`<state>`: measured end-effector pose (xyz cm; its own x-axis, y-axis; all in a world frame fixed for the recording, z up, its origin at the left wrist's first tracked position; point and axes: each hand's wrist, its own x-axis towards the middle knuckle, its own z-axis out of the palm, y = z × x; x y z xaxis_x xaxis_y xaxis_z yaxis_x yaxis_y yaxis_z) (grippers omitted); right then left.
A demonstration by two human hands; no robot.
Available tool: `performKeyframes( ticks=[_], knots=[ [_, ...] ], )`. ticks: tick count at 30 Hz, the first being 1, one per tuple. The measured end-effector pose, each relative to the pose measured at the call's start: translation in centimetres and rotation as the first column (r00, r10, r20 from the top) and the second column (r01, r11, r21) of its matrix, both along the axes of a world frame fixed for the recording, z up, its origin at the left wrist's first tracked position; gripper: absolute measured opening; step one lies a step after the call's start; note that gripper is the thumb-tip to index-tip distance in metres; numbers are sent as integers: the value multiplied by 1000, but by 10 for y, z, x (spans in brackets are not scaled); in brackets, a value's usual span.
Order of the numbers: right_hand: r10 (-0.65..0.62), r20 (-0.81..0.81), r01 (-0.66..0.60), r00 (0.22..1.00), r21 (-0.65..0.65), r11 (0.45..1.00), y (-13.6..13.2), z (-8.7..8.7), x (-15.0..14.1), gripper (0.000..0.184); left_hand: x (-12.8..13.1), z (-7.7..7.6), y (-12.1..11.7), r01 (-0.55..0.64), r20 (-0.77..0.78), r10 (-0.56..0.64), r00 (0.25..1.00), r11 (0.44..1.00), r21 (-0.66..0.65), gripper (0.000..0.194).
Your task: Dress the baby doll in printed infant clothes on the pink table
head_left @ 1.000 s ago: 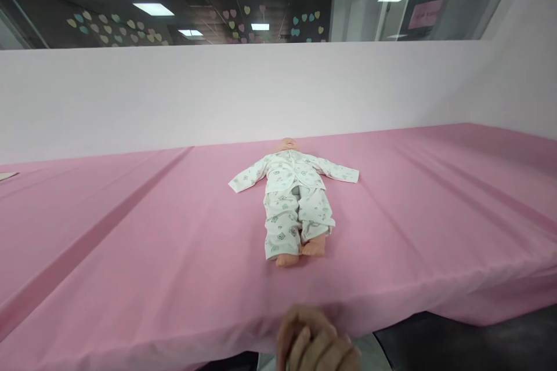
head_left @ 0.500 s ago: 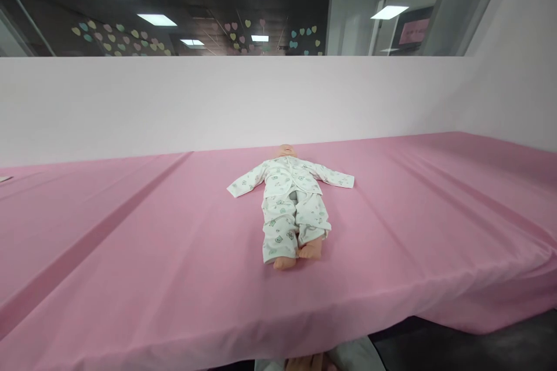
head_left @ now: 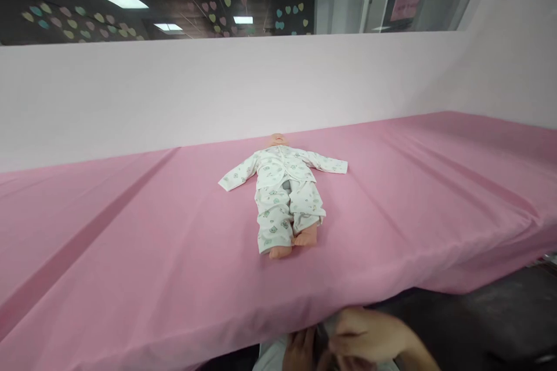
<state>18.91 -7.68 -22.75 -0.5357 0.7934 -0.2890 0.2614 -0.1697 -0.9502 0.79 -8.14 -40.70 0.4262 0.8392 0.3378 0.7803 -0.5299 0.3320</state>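
A baby doll [head_left: 281, 179] lies on its back on a pink cloth [head_left: 130, 278], feet towards me. It wears a white printed jacket with both sleeves spread wide and matching trousers; a grey patch shows at the crotch. Below the cloth's front edge, my left hand [head_left: 299, 351] rests low over my lap, fingers straight and side by side, partly cut off. Close on its right, my right hand [head_left: 369, 336] is raised with its fingers curled in; whatever they hold, if anything, is hidden. Neither hand touches the doll.
The cloth drapes over the near edge, with long creases at left and right. A white wall [head_left: 235, 87] stands behind it, with a window [head_left: 174, 6] above. Dark floor [head_left: 470, 324] shows at the lower right.
My right hand has come up into view beside the left hand. The whole view has shifted slightly, so the doll appears a little higher and further left; it lies as before.
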Motion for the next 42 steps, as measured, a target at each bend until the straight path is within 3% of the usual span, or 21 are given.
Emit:
performKeyframes(
  ticks=[1,2,3,4,6,7,8,11,15,21,27,31,35,42],
  knots=[
    [7,-76,-7,997,1,1000,4,15,15,38,1,1,0,9,-9,-9,1000,1000,-27,35],
    [-102,-148,114,984,79,990,9,30,28,44,1,3,0,8,-17,-9,1000,999,-52,35],
    [-257,-204,297,945,201,933,17,43,39,48,1,5,0,6,-21,-8,1000,998,-70,35],
    [-471,-213,516,856,288,807,27,55,46,50,2,6,1,9,-24,-11,1000,997,-80,35],
    [-722,-158,707,674,420,569,49,69,53,49,2,8,3,14,-26,-16,1000,998,-69,36],
    [-772,-146,735,619,455,503,59,70,53,50,1,8,4,14,-30,-16,999,998,-54,36],
    [-793,-133,744,595,465,480,69,68,52,51,1,7,5,14,-33,-15,999,999,-37,37],
    [-794,-112,748,597,436,501,86,54,50,51,-1,5,8,25,-23,-25,999,1000,-12,38],
    [-799,-148,770,583,413,485,87,41,51,50,-2,5,7,43,27,-41,999,996,-78,40],
    [-821,-46,718,569,515,468,84,47,48,49,-2,2,5,19,139,3,990,987,-158,42],
    [-840,6,675,542,592,440,87,42,46,48,-2,-1,4,9,131,21,991,974,-226,41],
    [-834,21,665,551,592,455,86,44,45,50,-2,-2,4,5,138,27,990,973,-229,39],
    [-799,-33,675,600,556,484,85,46,47,48,-2,-2,4,1,135,29,990,977,-214,39],
    [-761,-135,691,634,542,479,85,43,52,30,-1,-2,4,-5,152,34,988,982,-188,38]
  ],
)
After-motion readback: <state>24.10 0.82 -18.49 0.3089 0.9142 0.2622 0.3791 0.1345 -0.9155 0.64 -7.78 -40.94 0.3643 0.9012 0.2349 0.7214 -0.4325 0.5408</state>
